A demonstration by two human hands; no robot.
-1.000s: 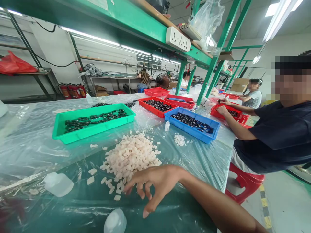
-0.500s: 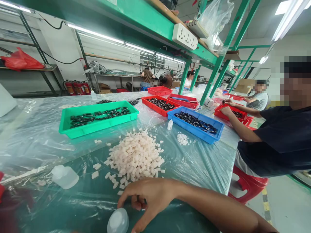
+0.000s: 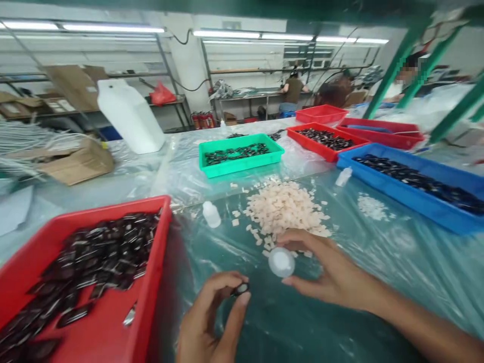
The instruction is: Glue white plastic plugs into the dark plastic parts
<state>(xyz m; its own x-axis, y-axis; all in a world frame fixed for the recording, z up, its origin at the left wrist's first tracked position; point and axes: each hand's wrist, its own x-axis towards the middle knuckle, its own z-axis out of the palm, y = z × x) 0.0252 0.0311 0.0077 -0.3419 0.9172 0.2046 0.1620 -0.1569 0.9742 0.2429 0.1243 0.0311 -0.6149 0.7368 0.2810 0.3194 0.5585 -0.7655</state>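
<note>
My left hand [image 3: 215, 317] is closed in a pinch at the lower middle, thumb and forefinger on a small black piece [image 3: 241, 289] with a pale spot on its face. To its right, my right hand [image 3: 321, 272] grips a round translucent white plastic bottle [image 3: 282, 261] by its sides, one end facing me. Just beyond my right hand spreads a heap of small cream-coloured plastic pieces [image 3: 285, 204]. Left of the heap, a second small white bottle [image 3: 212, 214] is on the plastic-covered table.
A red tray [image 3: 166, 217] of black pieces stands close on the left. Further back are a green tray [image 3: 242, 165], another red tray [image 3: 321, 151] and a blue tray [image 3: 401, 204], all with black pieces. Small white bits [image 3: 372, 206] lie at right. A large white jug [image 3: 130, 118] stands back left.
The view has swung left, bringing the near red tray into sight. My left hand has come into view with a black piece. My right hand has closed around the bottle.
</note>
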